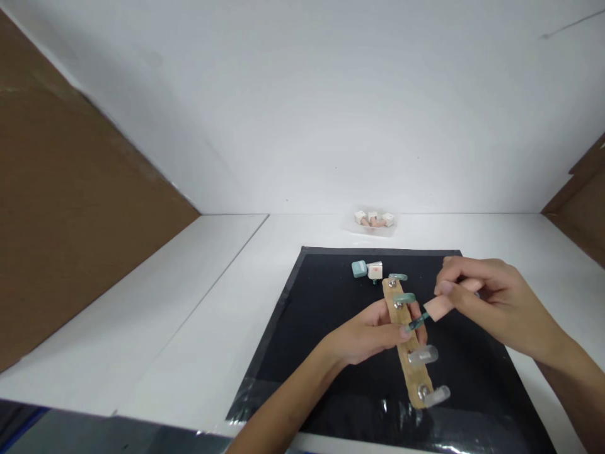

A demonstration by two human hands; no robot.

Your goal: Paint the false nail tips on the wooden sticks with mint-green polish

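My left hand (357, 335) grips a wooden nail-tip stand (410, 369) over the black mat, thumb across its face. Two green-tinted false nails, a far one (398, 277) and a closer one (404, 297), sit on its upper end. Lower down are a clear false nail (424, 355) and another clear false nail (438, 396) nearest me. Pinched in my right hand (489, 296) is a nail polish brush (439, 308) with a peach handle. Its dark green bristles point down-left, close to my left thumb tip; whether they touch a nail there I cannot tell.
A black mat (326, 302) lies on the white table (208, 328). Behind the stand are a teal block-like piece (359, 269) and a small whitish bottle (375, 271). Farther back, a clear tray (373, 231) holds several white-and-peach items. Brown panels flank both sides.
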